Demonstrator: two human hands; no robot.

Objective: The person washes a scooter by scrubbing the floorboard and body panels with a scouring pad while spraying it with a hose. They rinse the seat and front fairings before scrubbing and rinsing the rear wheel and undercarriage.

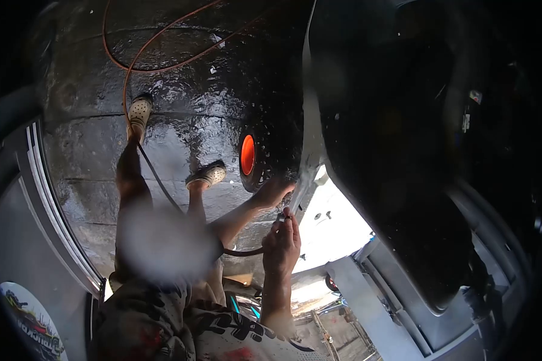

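Observation:
My right hand (282, 240) is closed around the end of a dark red hose (244, 253), where a small metal fitting (281, 216) shows at the fingers. Just beyond it, my left hand (273, 194) reaches to the pale edge of a dark vehicle panel (309, 150). Its fingers are curled against that edge, and whatever may be in them is hidden. Whitish spray or wet glare blurs the panel edge beside both hands.
The hose loops over wet dark paving (180, 144), passing my foot in a beige clog (140, 111). A wheel with an orange rim (247, 155) stands near my left hand. Grey metal panelling with a round sticker (33, 319) is at left. A blurred spot covers part of my legs.

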